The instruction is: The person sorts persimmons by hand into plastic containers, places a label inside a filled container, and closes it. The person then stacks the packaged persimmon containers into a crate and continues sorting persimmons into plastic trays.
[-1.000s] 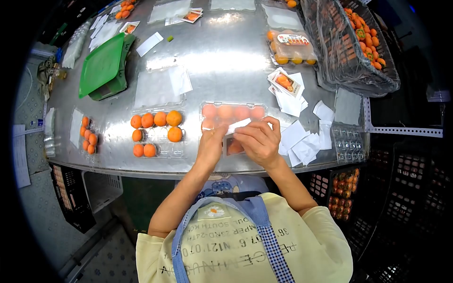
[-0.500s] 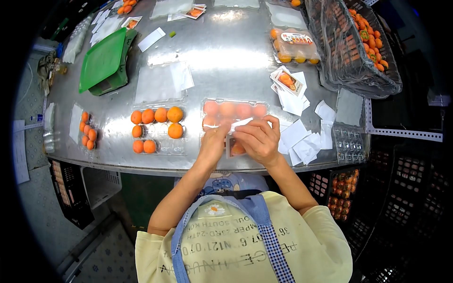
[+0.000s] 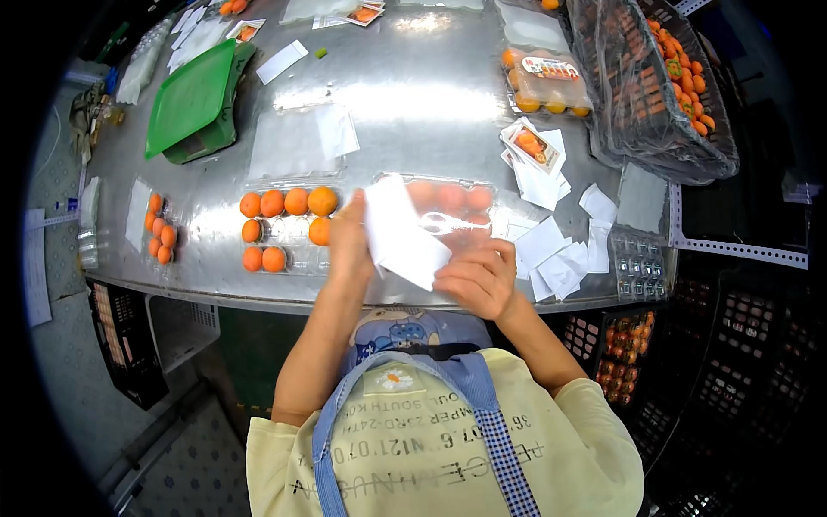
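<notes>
My left hand (image 3: 348,241) is closed on the left edge of a white paper stack (image 3: 401,233), smeared a little by motion. My right hand (image 3: 480,277) has its fingers bent together at the lower right corner of that paper. Behind the paper lies a closed clear box of orange fruit (image 3: 450,197), partly covered. To the left of my left hand, an open clear tray (image 3: 297,256) holds several orange fruits (image 3: 295,201), with some empty cups at its lower right.
A green bin (image 3: 194,103) stands at the left. Loose white papers (image 3: 560,267) and printed cards (image 3: 532,146) lie at the right. Beyond them are a filled fruit box (image 3: 551,82) and a plastic-lined crate (image 3: 620,112). More fruit (image 3: 161,231) sits at the far left.
My left hand has moved left and up with the white paper, which now spreads wide between my hands. My right hand has shifted slightly down. The view has shifted a little.
</notes>
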`<state>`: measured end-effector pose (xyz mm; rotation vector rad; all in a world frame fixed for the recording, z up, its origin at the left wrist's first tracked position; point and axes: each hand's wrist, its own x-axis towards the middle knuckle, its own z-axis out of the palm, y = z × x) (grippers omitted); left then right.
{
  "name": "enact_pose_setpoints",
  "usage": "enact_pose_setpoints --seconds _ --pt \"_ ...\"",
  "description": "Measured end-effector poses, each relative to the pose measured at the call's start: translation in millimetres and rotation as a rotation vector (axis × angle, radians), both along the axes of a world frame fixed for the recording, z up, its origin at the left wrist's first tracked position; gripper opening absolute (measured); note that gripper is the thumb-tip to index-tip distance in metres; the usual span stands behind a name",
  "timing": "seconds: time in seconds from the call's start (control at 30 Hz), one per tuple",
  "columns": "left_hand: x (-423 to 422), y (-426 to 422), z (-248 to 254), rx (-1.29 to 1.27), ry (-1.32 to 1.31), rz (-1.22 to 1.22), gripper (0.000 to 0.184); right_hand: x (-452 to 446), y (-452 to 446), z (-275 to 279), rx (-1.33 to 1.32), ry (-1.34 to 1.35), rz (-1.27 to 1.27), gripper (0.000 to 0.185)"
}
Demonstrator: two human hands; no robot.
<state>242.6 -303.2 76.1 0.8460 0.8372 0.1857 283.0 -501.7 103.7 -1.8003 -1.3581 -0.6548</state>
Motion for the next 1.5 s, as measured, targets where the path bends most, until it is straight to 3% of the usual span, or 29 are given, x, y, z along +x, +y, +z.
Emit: enact_pose_setpoints --seconds 0.13,0.23,0.3,0.33,0.43,0.5,0.6,0.67,0.87,1.1,1.3,1.4,1.5 --pt "-3.8 50.4 1.4 0.053 0.035 0.440 0.028 -10.1 -13.7 6.8 0.007 0.181 0.061 0.020" --pt "-25.7 101.5 -11.1 0.197 -0.051 0.500 0.014 -7.8 -24.2 4.5 0.029 0.466 -0.023 0.018" --pt "-32.0 104.0 7.6 0.222 -0.163 0.575 0.006 -9.6 -26.8 -5.7 0.062 0.926 -0.157 0.013" --pt "-36.3 103.4 6.7 0.296 -0.189 0.513 0.004 -10.3 -27.9 -12.1 0.080 1.156 -0.227 0.011" --pt "-50.2 95.5 8.3 0.496 -0.244 0.263 0.007 -0.1 -27.7 -23.8 0.170 1.340 -0.220 0.010" --pt "-53.4 76.2 17.4 0.452 -0.148 0.036 0.004 2.8 -26.4 -29.2 0.211 1.425 -0.213 0.010" --pt "-53.5 48.6 17.0 0.410 0.090 -0.367 0.011 3.8 -21.7 -30.1 0.214 1.449 -0.224 0.009" --pt "-48.5 24.5 2.6 0.464 0.107 -0.494 0.017 2.8 -19.7 -33.3 0.228 1.451 -0.208 0.010" --pt "-41.3 -6.7 1.4 0.511 0.197 -0.582 0.026 -2.4 -18.3 -37.6 0.238 1.465 -0.203 0.009" --pt "-43.6 -7.3 -26.5 0.593 0.159 -0.559 0.023 -3.7 -20.0 -51.4 0.243 1.501 -0.245 0.009" --pt "-26.8 -6.8 -41.0 0.665 0.277 -0.556 0.026 11.6 -25.0 -80.7 0.002 1.382 -0.457 0.012" --pt "-13.1 -9.4 -28.7 0.739 0.297 -0.574 0.025 21.1 -20.2 -79.0 -0.096 1.183 -0.505 0.013" --pt "-4.2 -10.3 -26.2 0.779 0.350 -0.590 0.026 27.8 -13.9 -75.2 -0.169 1.150 -0.563 0.014"
